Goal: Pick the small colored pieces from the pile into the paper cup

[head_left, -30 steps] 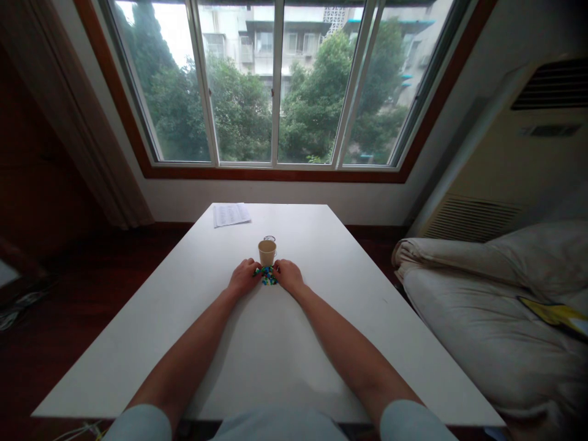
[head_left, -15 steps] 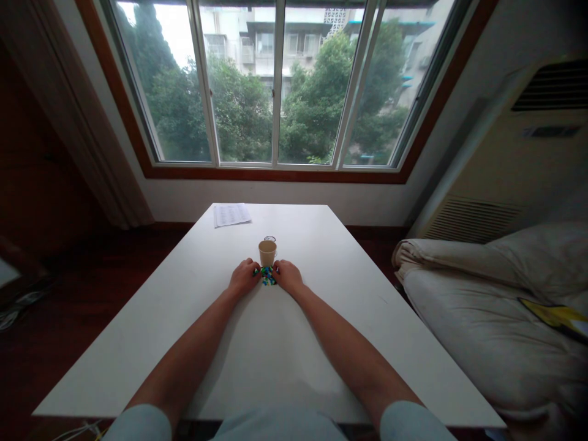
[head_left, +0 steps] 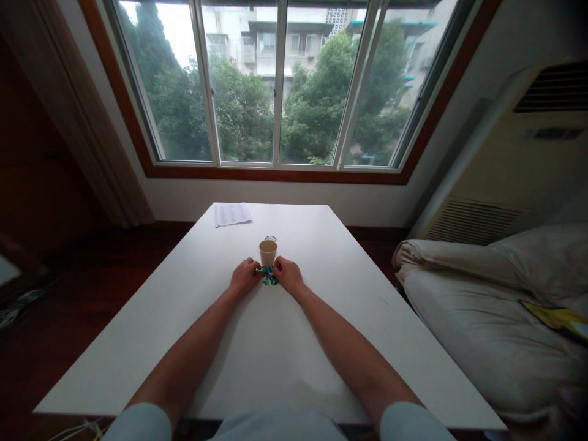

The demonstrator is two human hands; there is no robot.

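Note:
A small heap of blue, green and yellow bits [head_left: 267, 277] lies on the white table [head_left: 184, 318], just in front of a tan paper cup [head_left: 268, 252]. My left hand [head_left: 244, 278] rests on the table at the heap's left side, fingers curled in against it. On the heap's right sits my right hand [head_left: 288, 275], its fingers likewise bent toward the bits. Both hands cup the heap between them. Whether either hand pinches a piece is too small to see.
A small dark-rimmed round object [head_left: 270, 238] stands behind the cup. A printed sheet of paper [head_left: 232, 214] lies at the table's far left end. A cushioned seat [head_left: 487, 318] is to the right, an air-conditioning unit [head_left: 514, 165] behind it, and a large window [head_left: 280, 86] ahead.
Both hands have closed in slightly around the heap, which now looks a little tighter. The cup and paper have not moved.

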